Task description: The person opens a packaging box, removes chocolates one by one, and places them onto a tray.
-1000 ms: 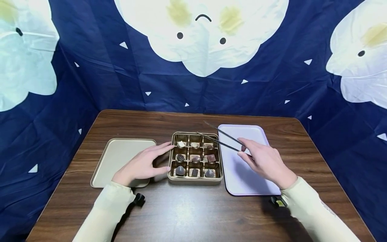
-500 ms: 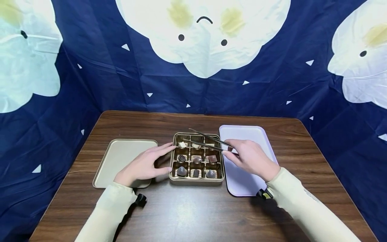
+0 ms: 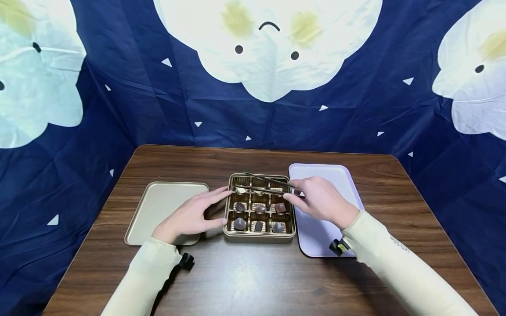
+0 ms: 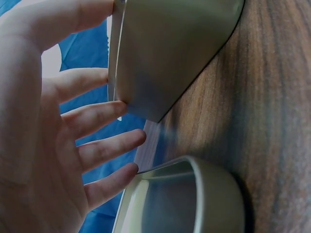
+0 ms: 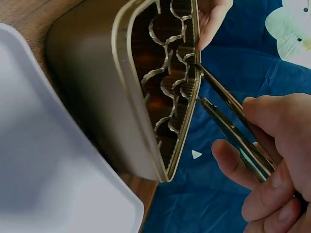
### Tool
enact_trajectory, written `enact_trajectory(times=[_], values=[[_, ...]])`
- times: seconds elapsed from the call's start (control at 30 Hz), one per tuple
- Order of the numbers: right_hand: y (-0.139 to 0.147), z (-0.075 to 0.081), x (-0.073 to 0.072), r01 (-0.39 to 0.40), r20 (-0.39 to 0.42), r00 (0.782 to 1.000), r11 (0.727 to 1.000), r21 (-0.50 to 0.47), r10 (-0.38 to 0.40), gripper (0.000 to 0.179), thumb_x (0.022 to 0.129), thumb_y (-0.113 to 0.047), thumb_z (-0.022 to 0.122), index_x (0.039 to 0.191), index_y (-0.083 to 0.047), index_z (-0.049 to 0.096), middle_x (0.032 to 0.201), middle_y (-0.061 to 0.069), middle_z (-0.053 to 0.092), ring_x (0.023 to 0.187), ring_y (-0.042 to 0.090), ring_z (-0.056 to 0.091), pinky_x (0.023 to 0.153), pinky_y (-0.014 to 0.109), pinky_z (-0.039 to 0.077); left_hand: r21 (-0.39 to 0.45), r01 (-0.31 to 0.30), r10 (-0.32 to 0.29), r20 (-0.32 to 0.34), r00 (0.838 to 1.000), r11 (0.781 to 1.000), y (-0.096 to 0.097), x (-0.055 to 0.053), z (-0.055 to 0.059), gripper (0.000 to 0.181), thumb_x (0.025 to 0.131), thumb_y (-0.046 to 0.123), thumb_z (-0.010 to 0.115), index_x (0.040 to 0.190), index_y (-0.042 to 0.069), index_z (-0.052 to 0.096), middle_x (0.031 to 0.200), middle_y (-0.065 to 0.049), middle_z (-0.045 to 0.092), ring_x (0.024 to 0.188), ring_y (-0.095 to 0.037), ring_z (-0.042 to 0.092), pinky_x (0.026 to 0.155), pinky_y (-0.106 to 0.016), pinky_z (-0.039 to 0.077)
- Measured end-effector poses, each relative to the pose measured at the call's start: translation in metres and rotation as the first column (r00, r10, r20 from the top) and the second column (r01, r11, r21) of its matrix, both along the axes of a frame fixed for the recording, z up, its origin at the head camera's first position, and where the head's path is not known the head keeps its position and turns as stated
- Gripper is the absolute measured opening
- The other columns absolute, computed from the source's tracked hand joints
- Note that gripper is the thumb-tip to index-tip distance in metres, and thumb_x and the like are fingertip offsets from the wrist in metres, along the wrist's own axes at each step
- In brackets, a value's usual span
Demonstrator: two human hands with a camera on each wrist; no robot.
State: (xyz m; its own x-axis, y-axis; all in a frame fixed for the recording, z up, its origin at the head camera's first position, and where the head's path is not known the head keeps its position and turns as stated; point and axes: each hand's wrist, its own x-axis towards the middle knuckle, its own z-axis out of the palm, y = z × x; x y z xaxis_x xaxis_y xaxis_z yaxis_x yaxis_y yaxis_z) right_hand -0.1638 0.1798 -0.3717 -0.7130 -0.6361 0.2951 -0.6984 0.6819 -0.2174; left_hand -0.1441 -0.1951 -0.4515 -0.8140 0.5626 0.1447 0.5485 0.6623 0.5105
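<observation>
A gold tin (image 3: 258,239) with a divided gold insert holds chocolates, among them a dark drop-shaped one (image 3: 239,224), a square brown one (image 3: 280,207) and a pale one (image 3: 240,189) at the far left. My left hand (image 3: 193,216) steadies the tin's left side, fingers spread, thumb and fingertips at its wall and rim. With thumb and fingers, my right hand (image 3: 322,201) grips long dark tweezers (image 3: 262,190). Their tips stand apart over the far-left compartment, around the pale chocolate in the head view. The right wrist view shows the tweezers (image 5: 238,138) reaching over the tin's rim (image 5: 121,53).
Left of the tin lies a shallow gold tray or lid (image 3: 158,210), partly under my left hand. A lilac tray (image 3: 320,237) lies close on the right, below my right forearm. Blue cloud-printed cloth (image 3: 221,114) hangs behind the wooden table (image 3: 237,281).
My right hand has moved left from over the lilac tray, bringing the tweezers' tips across to the tin's far-left compartment and lower. The left hand keeps its place at the tin.
</observation>
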Motion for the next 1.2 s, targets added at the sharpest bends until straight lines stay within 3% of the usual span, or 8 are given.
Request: enact_trajectory(times=[0.27, 0.4, 0.47, 0.57, 0.8, 1.03, 1.2], values=[[-0.004, 0.008, -0.001, -0.011, -0.001, 1.000, 1.000, 0.021, 0.011, 0.031, 0.098, -0.034, 0.074, 0.107, -0.004, 0.078, 0.068, -0.007, 0.065, 0.058, 0.007, 0.056, 0.054, 0.036, 0.053, 0.003, -0.002, 0.002, 0.011, 1.000, 1.000, 0.001, -0.001, 0.001, 0.081, 0.092, 0.051, 0.075, 0.161, 0.021, 0.045, 0.167, -0.012, 0.040, 0.148, -0.042, 0.043, 0.118, -0.065, 0.035], [-0.006, 0.012, -0.002, -0.009, 0.001, 1.000, 0.999, 0.041, 0.009, 0.026, 0.098, -0.034, 0.074, 0.085, -0.011, 0.072, 0.058, -0.013, 0.047, 0.052, 0.005, 0.044, 0.048, 0.030, 0.042, 0.002, -0.006, 0.006, 0.010, 1.000, 1.000, 0.000, -0.001, -0.001, 0.081, 0.092, 0.051, 0.075, 0.161, 0.021, 0.045, 0.167, -0.011, 0.040, 0.149, -0.040, 0.042, 0.119, -0.064, 0.034], [-0.008, 0.014, -0.003, -0.012, 0.002, 1.000, 0.998, 0.055, 0.012, 0.036, 0.098, -0.034, 0.074, 0.071, -0.016, 0.059, 0.055, -0.013, 0.035, 0.050, 0.005, 0.037, 0.046, 0.028, 0.034, 0.002, -0.002, 0.002, 0.006, 1.000, 1.000, 0.000, -0.001, -0.001, 0.081, 0.092, 0.050, 0.075, 0.161, 0.021, 0.045, 0.167, -0.012, 0.040, 0.149, -0.040, 0.043, 0.118, -0.065, 0.035], [-0.012, 0.019, -0.003, -0.013, -0.004, 1.000, 0.996, 0.084, 0.014, 0.049, 0.099, -0.034, 0.073, 0.063, -0.020, 0.043, 0.056, -0.012, 0.027, 0.050, 0.007, 0.033, 0.046, 0.027, 0.030, -0.001, -0.002, 0.002, 0.007, 1.000, 1.000, 0.000, -0.001, -0.002, 0.081, 0.092, 0.051, 0.075, 0.161, 0.021, 0.045, 0.167, -0.011, 0.040, 0.149, -0.039, 0.043, 0.118, -0.065, 0.035], [-0.025, 0.031, -0.004, -0.004, -0.001, 1.000, 0.991, 0.131, 0.004, 0.046, 0.097, -0.031, 0.076, 0.061, -0.019, 0.050, 0.056, -0.007, 0.037, 0.052, 0.010, 0.039, 0.047, 0.031, 0.037, -0.006, -0.003, 0.003, 0.004, 1.000, 1.000, -0.001, 0.000, -0.001, 0.081, 0.092, 0.051, 0.075, 0.161, 0.021, 0.045, 0.167, -0.012, 0.040, 0.149, -0.038, 0.043, 0.118, -0.064, 0.035], [-0.038, 0.039, -0.008, -0.009, -0.005, 1.000, 0.989, 0.149, 0.010, 0.055, 0.095, -0.028, 0.077, 0.055, -0.019, 0.040, 0.053, -0.007, 0.035, 0.049, 0.009, 0.037, 0.045, 0.027, 0.032, -0.003, -0.002, 0.002, 0.004, 1.000, 1.000, 0.000, 0.000, -0.001, 0.082, 0.092, 0.051, 0.075, 0.161, 0.019, 0.045, 0.167, -0.012, 0.039, 0.150, -0.038, 0.042, 0.119, -0.063, 0.034], [-0.047, 0.047, -0.012, -0.012, 0.022, 1.000, 0.987, 0.161, 0.009, 0.054, 0.094, -0.025, 0.077, 0.054, -0.021, 0.041, 0.051, -0.010, 0.035, 0.045, 0.007, 0.035, 0.042, 0.025, 0.030, -0.003, -0.003, 0.003, 0.015, 1.000, 1.000, 0.000, -0.001, 0.000, 0.083, 0.091, 0.051, 0.076, 0.162, 0.020, 0.044, 0.168, -0.010, 0.039, 0.151, -0.036, 0.041, 0.120, -0.062, 0.033]])
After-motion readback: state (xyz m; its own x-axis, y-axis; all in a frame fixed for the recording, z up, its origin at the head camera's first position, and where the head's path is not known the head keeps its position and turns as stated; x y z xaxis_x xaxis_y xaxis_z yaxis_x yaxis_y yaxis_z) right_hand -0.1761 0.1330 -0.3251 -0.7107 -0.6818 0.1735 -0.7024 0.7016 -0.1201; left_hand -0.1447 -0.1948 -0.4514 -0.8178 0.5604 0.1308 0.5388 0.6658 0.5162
